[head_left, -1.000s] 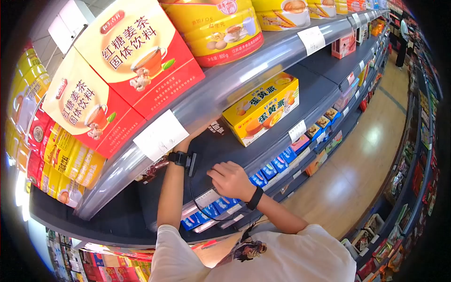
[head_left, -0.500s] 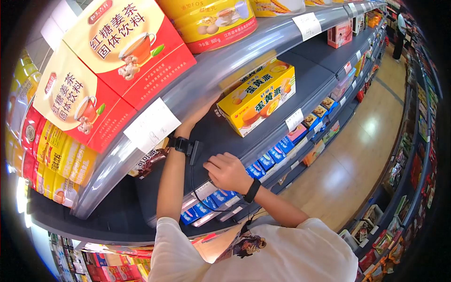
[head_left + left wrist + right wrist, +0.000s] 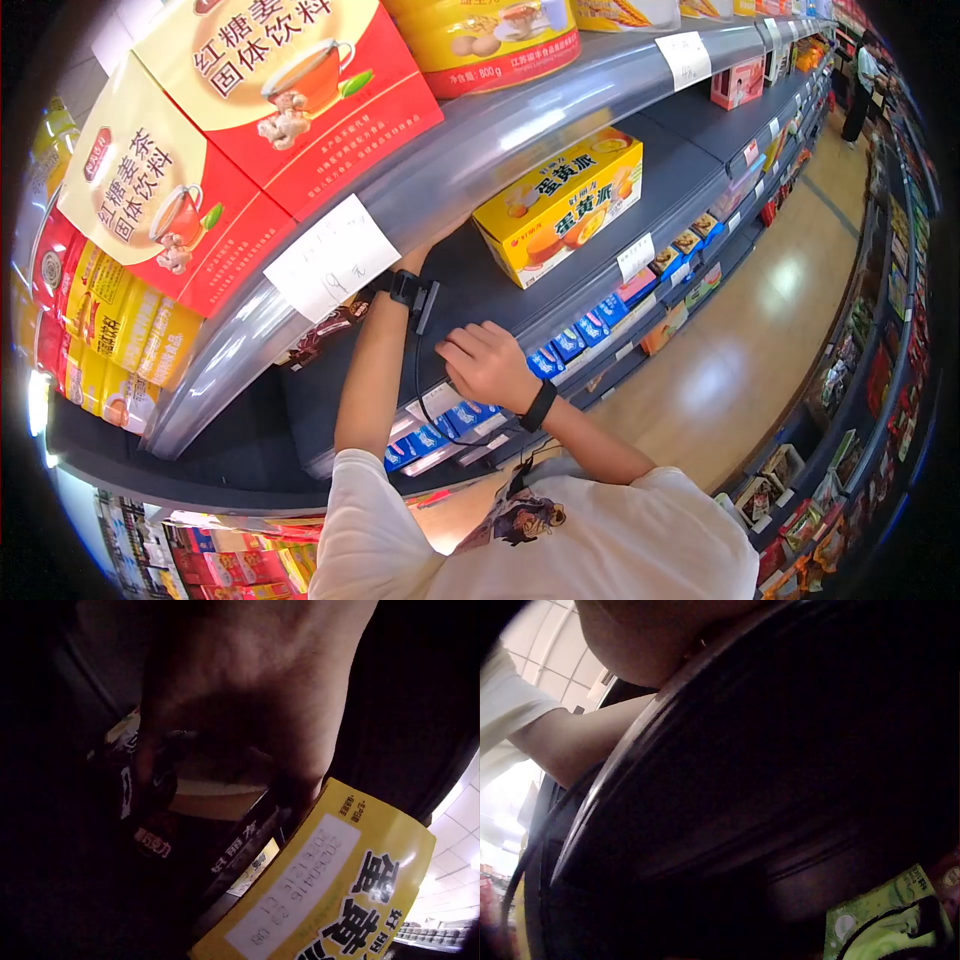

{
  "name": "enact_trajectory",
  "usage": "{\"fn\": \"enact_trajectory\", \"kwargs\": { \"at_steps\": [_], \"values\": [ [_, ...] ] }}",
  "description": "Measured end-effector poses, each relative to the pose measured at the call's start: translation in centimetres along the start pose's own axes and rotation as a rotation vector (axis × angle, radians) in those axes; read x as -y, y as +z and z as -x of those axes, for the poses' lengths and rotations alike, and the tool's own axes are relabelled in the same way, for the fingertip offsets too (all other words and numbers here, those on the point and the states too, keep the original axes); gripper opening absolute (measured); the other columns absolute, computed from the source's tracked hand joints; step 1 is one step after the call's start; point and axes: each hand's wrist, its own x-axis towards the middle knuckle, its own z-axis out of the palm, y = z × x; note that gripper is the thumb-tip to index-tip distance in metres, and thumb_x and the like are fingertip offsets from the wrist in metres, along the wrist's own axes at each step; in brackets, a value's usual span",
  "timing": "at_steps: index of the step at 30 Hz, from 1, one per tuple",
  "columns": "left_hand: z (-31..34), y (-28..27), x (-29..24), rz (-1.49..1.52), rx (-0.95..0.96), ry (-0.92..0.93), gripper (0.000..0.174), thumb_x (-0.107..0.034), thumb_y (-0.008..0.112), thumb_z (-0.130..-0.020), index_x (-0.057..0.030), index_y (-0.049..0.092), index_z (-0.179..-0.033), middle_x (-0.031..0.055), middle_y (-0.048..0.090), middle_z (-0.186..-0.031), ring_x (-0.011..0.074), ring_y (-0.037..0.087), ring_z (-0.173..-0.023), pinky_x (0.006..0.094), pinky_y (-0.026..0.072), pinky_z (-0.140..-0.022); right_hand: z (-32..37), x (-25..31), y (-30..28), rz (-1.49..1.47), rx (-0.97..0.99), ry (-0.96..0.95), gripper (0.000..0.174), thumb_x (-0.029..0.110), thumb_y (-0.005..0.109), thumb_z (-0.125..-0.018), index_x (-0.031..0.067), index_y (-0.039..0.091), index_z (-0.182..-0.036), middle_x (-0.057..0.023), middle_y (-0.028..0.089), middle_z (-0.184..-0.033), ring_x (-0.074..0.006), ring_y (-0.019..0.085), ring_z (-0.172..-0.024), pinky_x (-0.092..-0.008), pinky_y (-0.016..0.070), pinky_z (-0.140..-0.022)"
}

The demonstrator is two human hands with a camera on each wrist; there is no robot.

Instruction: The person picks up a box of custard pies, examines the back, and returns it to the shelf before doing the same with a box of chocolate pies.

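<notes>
So, left hand (image 3: 255, 682) has thumb and fingers straddling a dark box (image 3: 225, 806), but it's way too dim to tell if they're actually clamped. Box sits right below the palm in the wrist view, long axis unclear, with a yellow box (image 3: 330, 885) just beyond the thumb. Left's the nearer hand, its arm angled in under the upper shelf (image 3: 540, 135). Right hand (image 3: 490, 370) hovers loosely curled, nothing held, near the lower shelf's (image 3: 455, 295) front edge.

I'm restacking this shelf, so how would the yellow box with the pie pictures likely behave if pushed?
The yellow box looks like thin printed card, so it should hold its shape but might dent. Lying flat on the dark shelf, it would probably slide rather than roll. Its low, long shape makes tipping seem unlikely.
</notes>
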Motion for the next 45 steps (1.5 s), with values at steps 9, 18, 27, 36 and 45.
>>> {"fn": "enact_trajectory", "kwargs": {
  "at_steps": [9,18,27,36,45],
  "values": [
    [-0.3,-0.5,1.9,-0.220,-0.035,0.104,0.061,-0.037,0.063,-0.092,-0.0044,0.043,-0.139,0.0130,0.054,-0.126,0.0239,0.050,-0.118,0.0357,0.0378,-0.102,-3.1,-4.1,-12.5,-0.124,-0.239,0.279,0.020,-0.002,0.059,-0.076,0.0036,0.067,-0.093,-0.0122,0.068,-0.094,-0.0304,0.064,-0.086,-0.0390,0.0515,-0.078],
    [0.0,-1.1,6.2,-0.423,-0.037,0.159,0.067,-0.044,0.060,-0.093,-0.0031,0.041,-0.142,0.0179,0.049,-0.138,0.0262,0.045,-0.130,0.0353,0.0310,-0.110,-11.1,-22.1,-21.9,0.384,0.207,0.288,0.035,0.024,0.064,-0.085,0.0023,0.065,-0.113,-0.0227,0.065,-0.101,-0.0390,0.062,-0.097,-0.0423,0.0494,-0.086],
    [2.4,-1.4,-0.6,-0.192,-0.033,0.003,0.069,-0.043,0.060,-0.092,-0.0034,0.038,-0.145,0.0198,0.043,-0.145,0.0277,0.039,-0.136,0.0350,0.0266,-0.114,-16.3,-28.0,-20.4,0.329,0.472,0.379,0.040,0.027,0.068,-0.087,0.0036,0.064,-0.119,-0.0203,0.065,-0.115,-0.0344,0.062,-0.107,-0.0367,0.0474,-0.095],
    [1.7,-1.3,3.6,-0.223,0.020,-0.036,0.066,-0.038,0.060,-0.094,-0.0025,0.038,-0.145,0.0175,0.044,-0.144,0.0253,0.039,-0.136,0.0340,0.0262,-0.114,-15.3,-34.9,-17.6,0.083,0.433,0.448,0.040,0.028,0.073,-0.085,0.0056,0.067,-0.117,-0.0177,0.065,-0.120,-0.0313,0.062,-0.108,-0.0341,0.0452,-0.100],
    [2.3,-0.6,-0.8,-0.041,-0.059,-0.018,0.061,-0.036,0.061,-0.094,-0.0016,0.043,-0.141,0.0154,0.050,-0.139,0.0230,0.044,-0.130,0.0324,0.0289,-0.111,-15.1,-34.3,-17.8,0.072,0.431,0.494,0.040,0.027,0.073,-0.084,0.0060,0.067,-0.117,-0.0160,0.066,-0.120,-0.0270,0.063,-0.103,-0.0310,0.0464,-0.096]
  ]
}}
